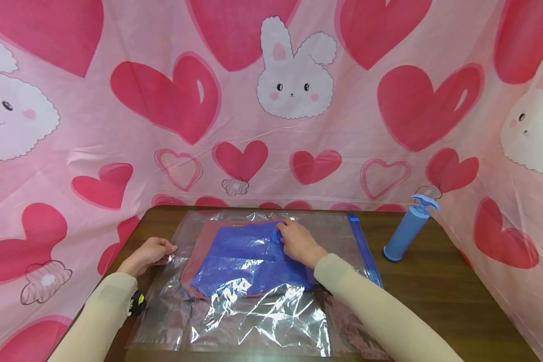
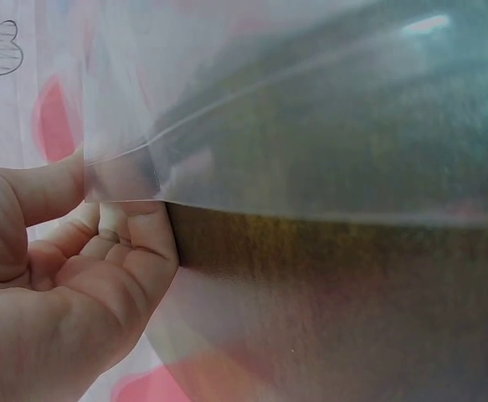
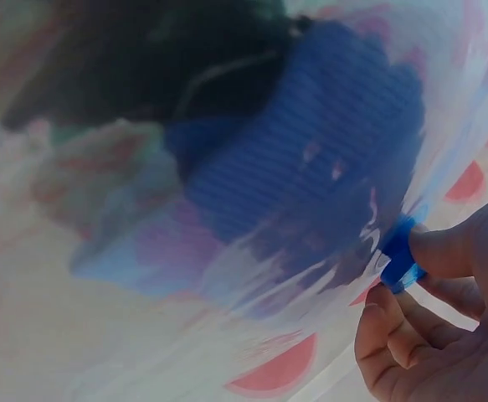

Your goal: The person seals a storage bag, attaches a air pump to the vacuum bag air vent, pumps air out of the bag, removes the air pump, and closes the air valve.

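Note:
A clear plastic bag [image 1: 163, 322] lies flat across the brown table, with blue cloth [image 1: 240, 246] and pink cloth [image 1: 199, 246] inside. My left hand [image 1: 150, 252] pinches the bag's left edge; in the left wrist view that hand [image 2: 76, 268] has the thin film [image 2: 118, 180] between thumb and fingers. Over the blue cloth, my right hand [image 1: 300, 244] grips a round blue valve [image 1: 276, 236] on the bag. The right wrist view shows the thumb and fingers of this hand [image 3: 444, 310] around the blue valve [image 3: 401, 255].
A blue hand pump [image 1: 407, 234] stands tilted at the table's right side. Along the bag's right end runs a blue zip strip with a slider [image 1: 354, 218]. Pink fabric with hearts and rabbits [image 1: 294, 90] hangs behind and beside the table [image 1: 434, 296].

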A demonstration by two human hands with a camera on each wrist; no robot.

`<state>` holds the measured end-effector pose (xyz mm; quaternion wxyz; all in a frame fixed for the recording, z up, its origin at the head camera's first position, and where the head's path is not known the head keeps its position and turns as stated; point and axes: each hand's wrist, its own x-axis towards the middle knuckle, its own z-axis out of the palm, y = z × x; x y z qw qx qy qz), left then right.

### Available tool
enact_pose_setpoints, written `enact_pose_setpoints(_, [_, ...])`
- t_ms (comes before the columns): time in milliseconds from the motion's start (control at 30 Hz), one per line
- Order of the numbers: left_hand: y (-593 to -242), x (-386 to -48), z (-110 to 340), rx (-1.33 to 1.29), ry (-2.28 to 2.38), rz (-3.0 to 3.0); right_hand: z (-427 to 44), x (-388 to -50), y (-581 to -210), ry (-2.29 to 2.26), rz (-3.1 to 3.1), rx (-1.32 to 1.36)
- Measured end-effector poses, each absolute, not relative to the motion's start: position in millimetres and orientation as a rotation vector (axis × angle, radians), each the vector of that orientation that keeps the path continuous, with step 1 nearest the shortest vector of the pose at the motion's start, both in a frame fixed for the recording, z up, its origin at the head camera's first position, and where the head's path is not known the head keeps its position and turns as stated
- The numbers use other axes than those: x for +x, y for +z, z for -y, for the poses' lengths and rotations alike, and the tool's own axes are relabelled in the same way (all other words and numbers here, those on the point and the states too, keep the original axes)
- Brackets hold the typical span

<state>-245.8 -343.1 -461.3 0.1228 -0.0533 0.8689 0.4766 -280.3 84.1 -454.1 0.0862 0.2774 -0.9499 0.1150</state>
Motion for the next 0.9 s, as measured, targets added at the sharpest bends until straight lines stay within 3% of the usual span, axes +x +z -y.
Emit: enact_pose_setpoints(900, [-463,-246,343,-0.146,1.414,-2.517,-107,-273,-455,0.439,2.837,0.724])
